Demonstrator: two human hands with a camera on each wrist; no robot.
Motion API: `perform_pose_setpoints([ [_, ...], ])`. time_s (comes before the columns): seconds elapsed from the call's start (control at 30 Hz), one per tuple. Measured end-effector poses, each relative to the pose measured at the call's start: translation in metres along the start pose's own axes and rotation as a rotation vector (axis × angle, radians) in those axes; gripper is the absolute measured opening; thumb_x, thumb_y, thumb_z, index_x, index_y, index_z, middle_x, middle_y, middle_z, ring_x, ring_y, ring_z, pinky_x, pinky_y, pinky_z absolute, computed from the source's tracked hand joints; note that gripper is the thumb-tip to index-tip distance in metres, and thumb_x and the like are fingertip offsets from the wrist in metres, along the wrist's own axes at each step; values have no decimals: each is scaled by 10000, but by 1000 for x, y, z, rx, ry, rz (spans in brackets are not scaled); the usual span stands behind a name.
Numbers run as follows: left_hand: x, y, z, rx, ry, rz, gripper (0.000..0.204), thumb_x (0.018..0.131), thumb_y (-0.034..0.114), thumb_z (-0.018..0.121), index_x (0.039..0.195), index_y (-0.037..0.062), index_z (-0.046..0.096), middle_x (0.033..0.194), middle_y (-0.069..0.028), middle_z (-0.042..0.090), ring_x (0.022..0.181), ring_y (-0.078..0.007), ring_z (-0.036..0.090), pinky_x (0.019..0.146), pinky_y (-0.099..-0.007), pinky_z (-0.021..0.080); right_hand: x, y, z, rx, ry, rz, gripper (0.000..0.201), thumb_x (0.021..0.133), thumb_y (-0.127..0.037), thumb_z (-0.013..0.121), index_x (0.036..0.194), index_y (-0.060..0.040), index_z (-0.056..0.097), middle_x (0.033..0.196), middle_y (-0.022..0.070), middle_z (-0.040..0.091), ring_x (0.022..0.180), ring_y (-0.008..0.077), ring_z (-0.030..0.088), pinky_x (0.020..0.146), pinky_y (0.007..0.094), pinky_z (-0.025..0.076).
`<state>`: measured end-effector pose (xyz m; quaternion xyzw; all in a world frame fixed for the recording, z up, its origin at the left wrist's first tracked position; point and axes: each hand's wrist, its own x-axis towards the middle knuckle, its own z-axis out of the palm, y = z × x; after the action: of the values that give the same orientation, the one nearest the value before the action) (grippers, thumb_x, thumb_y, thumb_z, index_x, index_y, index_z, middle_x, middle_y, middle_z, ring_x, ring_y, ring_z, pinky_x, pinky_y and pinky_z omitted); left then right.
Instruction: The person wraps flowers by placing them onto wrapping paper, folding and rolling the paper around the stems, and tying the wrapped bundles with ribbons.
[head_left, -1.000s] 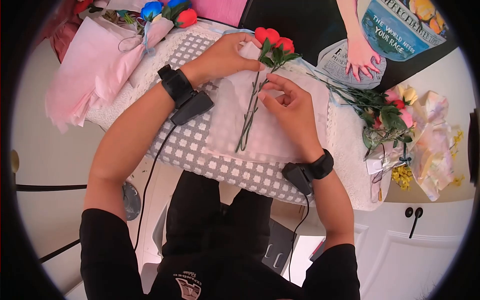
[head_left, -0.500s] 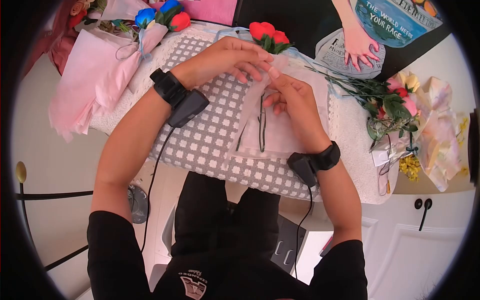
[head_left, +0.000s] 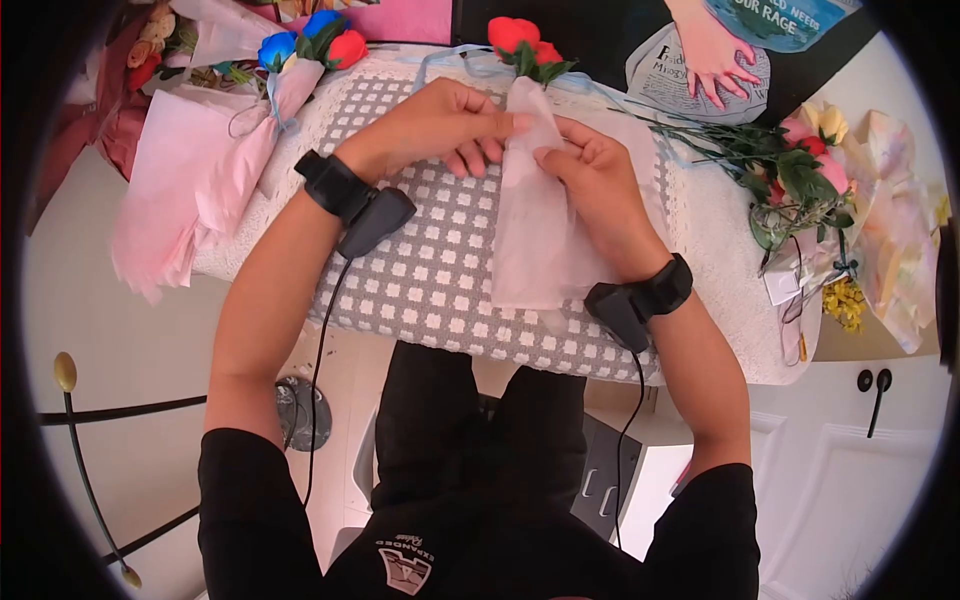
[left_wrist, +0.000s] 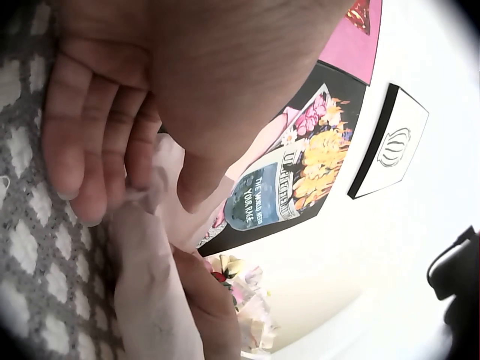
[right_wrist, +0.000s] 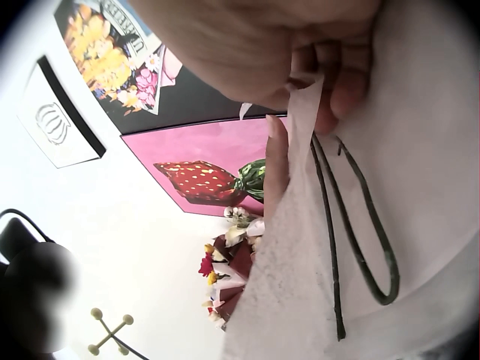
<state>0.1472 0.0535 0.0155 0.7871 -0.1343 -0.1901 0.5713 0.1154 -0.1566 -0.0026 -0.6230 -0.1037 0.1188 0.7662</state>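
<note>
Pale pink wrapping paper (head_left: 530, 240) is folded over the stems of a small bunch of red artificial roses (head_left: 514, 36), whose blooms and leaves stick out at the far end. My left hand (head_left: 435, 128) pinches the narrow top of the paper below the leaves, thumb on the front fold, the other fingers loosely bent. From the right, my right hand (head_left: 608, 190) pinches the paper near the same spot. In the right wrist view, dark green stems (right_wrist: 335, 247), one bent back like a hook, lie inside the paper. The fold hides them in the head view.
A grey-and-white checked cloth (head_left: 420, 290) covers the table. Pink-wrapped flowers (head_left: 205, 180) lie at the left, with blue and red roses (head_left: 345, 48) beside them. Loose artificial flowers (head_left: 805, 175) lie at the right. Pictures stand along the back. Blue ribbon (head_left: 440, 62) lies near the roses.
The left flap of the paper has been folded rightward over the stems, covering them. Both hands have come closer together at the top of the paper; the left one no longer holds the flap's outer corner.
</note>
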Motion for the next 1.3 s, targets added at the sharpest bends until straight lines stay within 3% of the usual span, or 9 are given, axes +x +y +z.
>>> perform_pose_setpoints([
  [0.17, -3, 0, 1, 63, -37, -60, 402, 876, 426, 712, 805, 32, 675, 760, -34, 681, 595, -92, 650, 492, -191, 491, -2, 1, 2, -54, -5, -114, 367, 892, 13, 563, 1252, 86, 545, 966, 106, 723, 786, 89, 658, 681, 214, 517],
  [0.5, -9, 9, 15, -75, -76, 110, 273, 914, 289, 690, 962, 20, 691, 757, -49, 694, 627, -95, 659, 565, -195, 511, -1, 0, 1, -214, 27, -346, 248, 895, -27, 604, 1127, 60, 609, 952, 86, 727, 820, 85, 654, 711, 224, 510],
  [0.6, -5, 11, 11, -74, -98, 133, 258, 908, 266, 693, 985, 19, 689, 771, -40, 693, 642, -90, 656, 610, -202, 520, 0, -5, 4, -287, 117, -492, 161, 918, -99, 616, 976, 42, 667, 814, 22, 691, 728, 44, 591, 631, 209, 466],
  [0.67, -3, 6, 12, -76, -119, 119, 245, 905, 251, 694, 984, 19, 690, 781, -32, 691, 652, -85, 654, 630, -206, 524, -8, -13, 4, -345, 156, -377, 242, 950, -177, 609, 844, 30, 675, 684, -32, 597, 627, 22, 487, 542, 207, 380],
  [0.77, -2, 1, 13, -84, -90, 154, 225, 898, 231, 698, 972, 18, 690, 800, -15, 686, 675, -75, 649, 644, -207, 524, -6, -10, -1, -314, 195, -357, 312, 970, -223, 599, 792, 25, 660, 624, -56, 510, 573, 19, 387, 497, 218, 296],
  [0.9, -2, 4, 14, -77, -78, 158, 220, 904, 226, 689, 966, 15, 689, 825, -12, 687, 689, -73, 646, 660, -213, 530, -2, -7, 0, -296, 209, -371, 262, 968, -196, 604, 854, 32, 665, 664, -38, 592, 578, 16, 459, 513, 204, 356],
  [0.97, -4, 2, 16, -90, -83, 145, 224, 910, 233, 684, 963, 16, 689, 826, -16, 690, 686, -75, 646, 660, -215, 532, -3, -5, 5, -91, 190, -339, 201, 947, -148, 623, 954, 50, 660, 737, 15, 678, 621, 25, 548, 548, 201, 424],
  [1.07, -4, 6, 16, -80, -102, 128, 241, 919, 257, 678, 946, 18, 687, 828, -26, 693, 684, -85, 651, 650, -221, 535, -1, -2, 2, -108, 161, -333, 212, 917, -108, 647, 1037, 67, 644, 809, 66, 722, 681, 47, 612, 591, 215, 476],
  [1.3, -6, 4, 20, -119, -138, 115, 269, 918, 275, 681, 964, 10, 675, 847, -50, 696, 685, -97, 657, 635, -217, 536, -1, -2, 4, -301, 161, -446, 215, 878, -95, 675, 1028, 58, 666, 826, 73, 717, 709, 60, 617, 612, 221, 485],
])
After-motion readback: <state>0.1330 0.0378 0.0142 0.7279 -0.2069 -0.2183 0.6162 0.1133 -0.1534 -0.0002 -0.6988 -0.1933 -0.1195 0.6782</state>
